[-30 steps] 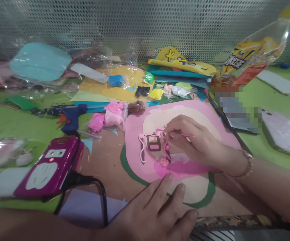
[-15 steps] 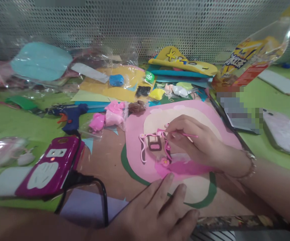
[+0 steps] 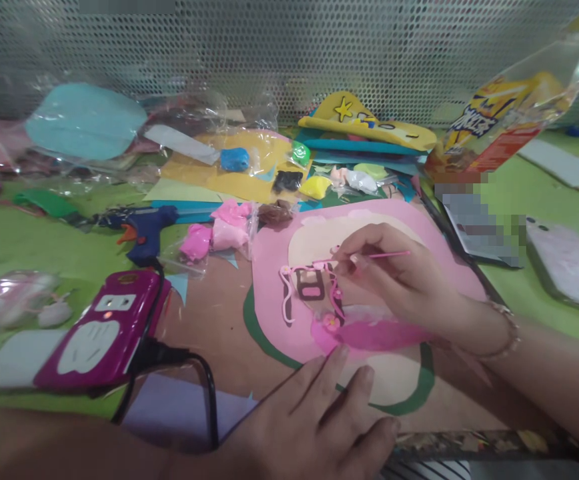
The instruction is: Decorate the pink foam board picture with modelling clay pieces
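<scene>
My right hand [image 3: 394, 277] pinches a thin pink tool [image 3: 387, 255], its tip at the small pink and brown clay figure [image 3: 312, 288] on the pink foam sheet [image 3: 269, 267]. A pink clay flower [image 3: 330, 323] sits just below that figure. My left hand [image 3: 319, 420] lies flat with fingers stretched out, pressing the lower edge of the craft piece near its green border [image 3: 419, 387].
A blue glue gun [image 3: 147, 227] and a magenta power strip [image 3: 99, 330] with a black cable [image 3: 204, 393] lie at left. Bags of coloured clay [image 3: 219, 233], foam sheets and a yellow foam hat [image 3: 364, 127] crowd the back. A snack bag [image 3: 504, 120] stands right; a phone [image 3: 569, 263] lies nearby.
The pink tool's free end has swung up and to the right as my right hand shifted slightly. My left hand stays in place.
</scene>
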`<state>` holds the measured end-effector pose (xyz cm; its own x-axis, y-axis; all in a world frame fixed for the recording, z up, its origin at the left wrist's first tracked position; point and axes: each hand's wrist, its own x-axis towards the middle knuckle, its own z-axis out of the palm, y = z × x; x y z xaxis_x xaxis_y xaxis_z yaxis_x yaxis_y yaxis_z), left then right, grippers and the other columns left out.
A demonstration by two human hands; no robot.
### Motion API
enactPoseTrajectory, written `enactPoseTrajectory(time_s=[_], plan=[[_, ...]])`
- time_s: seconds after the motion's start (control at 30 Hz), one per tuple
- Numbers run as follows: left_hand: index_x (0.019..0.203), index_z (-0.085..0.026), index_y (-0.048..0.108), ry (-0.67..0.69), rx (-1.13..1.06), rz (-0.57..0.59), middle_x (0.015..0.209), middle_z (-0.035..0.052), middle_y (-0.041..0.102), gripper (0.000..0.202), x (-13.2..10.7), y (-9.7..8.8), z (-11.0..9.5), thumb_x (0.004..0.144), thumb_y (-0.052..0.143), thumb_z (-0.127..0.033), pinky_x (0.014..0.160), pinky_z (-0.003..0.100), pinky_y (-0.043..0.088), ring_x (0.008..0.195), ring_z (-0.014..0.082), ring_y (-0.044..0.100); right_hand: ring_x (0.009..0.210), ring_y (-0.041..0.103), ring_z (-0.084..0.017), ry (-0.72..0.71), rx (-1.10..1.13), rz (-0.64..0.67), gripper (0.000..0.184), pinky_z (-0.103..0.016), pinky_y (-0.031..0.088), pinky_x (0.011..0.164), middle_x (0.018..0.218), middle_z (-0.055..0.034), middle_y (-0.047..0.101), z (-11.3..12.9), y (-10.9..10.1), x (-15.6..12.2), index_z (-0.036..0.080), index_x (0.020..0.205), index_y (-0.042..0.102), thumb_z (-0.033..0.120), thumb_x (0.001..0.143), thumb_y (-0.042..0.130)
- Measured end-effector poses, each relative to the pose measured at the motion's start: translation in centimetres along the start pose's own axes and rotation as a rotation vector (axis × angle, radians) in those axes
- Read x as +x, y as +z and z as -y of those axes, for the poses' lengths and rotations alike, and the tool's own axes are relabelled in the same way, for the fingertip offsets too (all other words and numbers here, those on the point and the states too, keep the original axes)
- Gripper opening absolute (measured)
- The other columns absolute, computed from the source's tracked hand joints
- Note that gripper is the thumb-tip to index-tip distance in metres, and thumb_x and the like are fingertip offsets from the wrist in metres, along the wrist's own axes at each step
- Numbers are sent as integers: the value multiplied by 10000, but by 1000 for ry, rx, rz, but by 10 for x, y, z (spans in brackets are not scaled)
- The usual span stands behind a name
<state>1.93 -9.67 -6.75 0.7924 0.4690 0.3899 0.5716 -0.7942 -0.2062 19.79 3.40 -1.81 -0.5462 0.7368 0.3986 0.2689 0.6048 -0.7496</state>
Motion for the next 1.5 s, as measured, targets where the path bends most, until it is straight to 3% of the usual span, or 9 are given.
enactPoseTrajectory(time_s=[0.2, 0.67, 0.87, 1.1, 1.23, 1.5], plan=[[1239, -323, 526, 3, -23, -20, 1246, 21, 579, 390, 3, 0, 2, 867, 503, -437, 894, 360, 481, 1121, 270, 564, 729, 612, -112, 72, 92, 1, 63, -239, 510, 602, 814, -29, 594, -1, 3, 0, 177, 933, 494, 188, 917, 433], [1292, -288, 458, 10, -31, -46, 1329, 85, 503, 453, -4, 9, -2, 866, 500, -437, 914, 419, 458, 1172, 301, 523, 693, 584, -101, 126, 128, -26, 73, -235, 486, 578, 807, -25, 576, -3, 2, 2, 168, 917, 494, 149, 897, 426], [1279, -302, 484, 6, -34, -26, 1299, 56, 538, 436, -2, 5, 0, 863, 511, -430, 916, 392, 461, 1176, 296, 520, 681, 575, -95, 152, 144, -50, 50, -232, 475, 571, 806, -20, 576, -2, 2, 3, 172, 898, 502, 156, 884, 457], [1275, -289, 496, -14, -36, -82, 1261, 45, 570, 449, -2, 8, -1, 855, 507, -449, 905, 380, 476, 1164, 300, 524, 694, 599, -81, 192, 278, -83, 64, -219, 499, 606, 794, -10, 585, 1, 4, 7, 169, 860, 507, 152, 890, 453], [1284, -302, 474, 0, -22, -10, 1310, 50, 526, 438, -2, 3, 0, 870, 491, -445, 923, 384, 462, 1178, 283, 518, 698, 603, -86, 209, 316, -82, 50, -234, 511, 623, 784, -5, 584, -1, 5, 7, 173, 853, 508, 160, 883, 470], [1286, -301, 476, 3, -25, -12, 1297, 44, 541, 453, -1, 2, 1, 858, 511, -447, 932, 375, 458, 1181, 282, 513, 702, 612, -94, 232, 335, -68, 53, -238, 515, 616, 764, -3, 601, -1, 5, 7, 179, 863, 506, 159, 886, 463]])
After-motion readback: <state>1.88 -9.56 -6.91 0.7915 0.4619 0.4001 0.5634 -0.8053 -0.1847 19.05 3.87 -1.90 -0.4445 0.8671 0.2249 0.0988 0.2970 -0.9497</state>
